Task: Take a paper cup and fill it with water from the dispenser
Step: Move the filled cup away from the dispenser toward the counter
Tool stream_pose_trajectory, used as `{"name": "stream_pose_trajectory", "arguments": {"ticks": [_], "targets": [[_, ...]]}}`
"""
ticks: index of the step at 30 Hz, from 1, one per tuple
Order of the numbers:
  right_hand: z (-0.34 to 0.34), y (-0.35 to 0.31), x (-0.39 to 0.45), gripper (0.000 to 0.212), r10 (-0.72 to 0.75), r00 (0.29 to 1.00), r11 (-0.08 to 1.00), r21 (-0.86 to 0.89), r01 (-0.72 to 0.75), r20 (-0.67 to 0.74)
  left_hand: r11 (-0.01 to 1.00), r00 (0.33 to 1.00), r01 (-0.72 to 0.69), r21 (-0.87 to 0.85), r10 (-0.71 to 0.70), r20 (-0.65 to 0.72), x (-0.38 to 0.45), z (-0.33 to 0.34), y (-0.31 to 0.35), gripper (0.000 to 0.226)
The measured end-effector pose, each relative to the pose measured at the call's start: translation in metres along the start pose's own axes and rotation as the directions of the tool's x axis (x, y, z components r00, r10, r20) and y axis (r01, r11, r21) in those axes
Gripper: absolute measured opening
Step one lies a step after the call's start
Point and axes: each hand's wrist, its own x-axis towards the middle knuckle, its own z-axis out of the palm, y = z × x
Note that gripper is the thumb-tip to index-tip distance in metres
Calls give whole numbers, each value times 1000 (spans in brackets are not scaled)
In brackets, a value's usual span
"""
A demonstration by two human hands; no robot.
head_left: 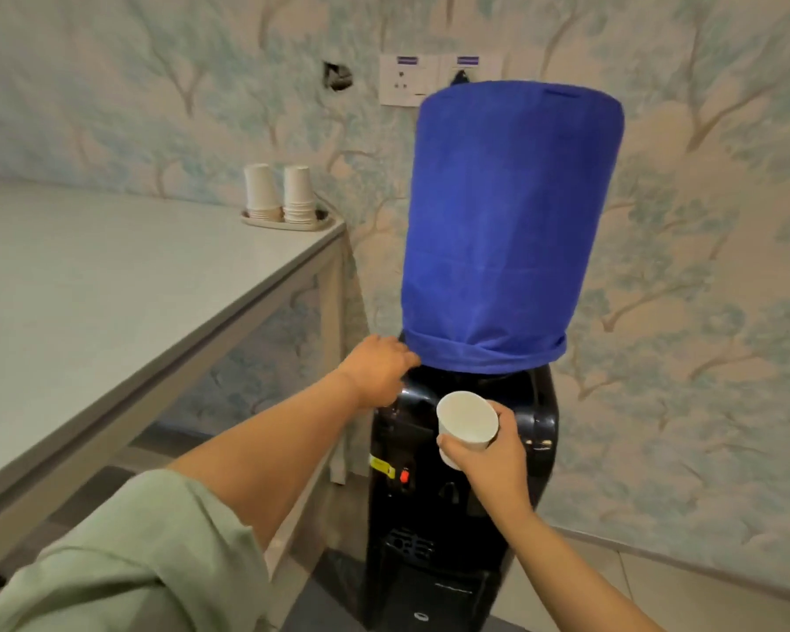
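My right hand grips a white paper cup, tilted with its empty inside facing me, in front of the black water dispenser. The cup is held above the taps and the drip tray. A blue cloth cover hides the bottle on top of the dispenser. My left hand rests on the dispenser's top left shoulder, just below the cover's hem, fingers curled over the edge; it holds nothing loose.
A pale table stands to the left, its corner close to the dispenser. Two stacks of paper cups stand upside down on a small tray at the table's far corner. Wall sockets sit behind the bottle.
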Motion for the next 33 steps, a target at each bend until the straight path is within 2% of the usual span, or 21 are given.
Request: {"name": "stream_pose_trajectory", "arguments": {"ticks": [4, 9, 12, 16, 19, 22, 23, 25, 26, 29, 33], "targets": [[32, -32, 4, 63, -58, 994, 998, 37, 54, 93, 989, 991, 107, 101, -97, -95, -28, -33, -61, 42], [80, -81, 14, 64, -153, 977, 987, 68, 144, 147, 938, 922, 346, 10, -338, -188, -78, -58, -149, 43], [114, -113, 18, 66, -194, 963, 979, 97, 179, 186, 848, 813, 499, -180, -530, -241, -117, -57, -198, 40], [173, -158, 18, 60, -254, 937, 963, 154, 221, 239, 625, 594, 614, -482, -768, -239, -176, -47, -254, 37], [221, -191, 15, 54, -286, 915, 949, 214, 230, 285, 373, 418, 578, -726, -899, -129, -216, -31, -280, 37], [268, -217, 13, 59, -283, 899, 949, 237, 210, 335, 195, 281, 569, -799, -959, -33, -240, -18, -298, 39], [286, -225, 11, 60, -273, 894, 953, 229, 200, 354, 131, 235, 511, -850, -972, -8, -246, -15, -304, 39], [316, -237, 6, 60, -258, 885, 960, 204, 190, 388, 19, 195, 329, -944, -980, 48, -250, -15, -310, 32], [331, -242, 3, 61, -254, 876, 962, 196, 187, 409, -9, 178, 280, -960, -982, 61, -252, -15, -312, 26], [367, -249, -5, 66, -235, 855, 969, 185, 167, 462, -4, 156, 272, -962, -987, 48, -253, -14, -315, 15], [398, -251, -10, 68, -184, 854, 982, 120, 143, 486, -20, 191, 276, -961, -979, 76, -246, -14, -313, 29]]}}
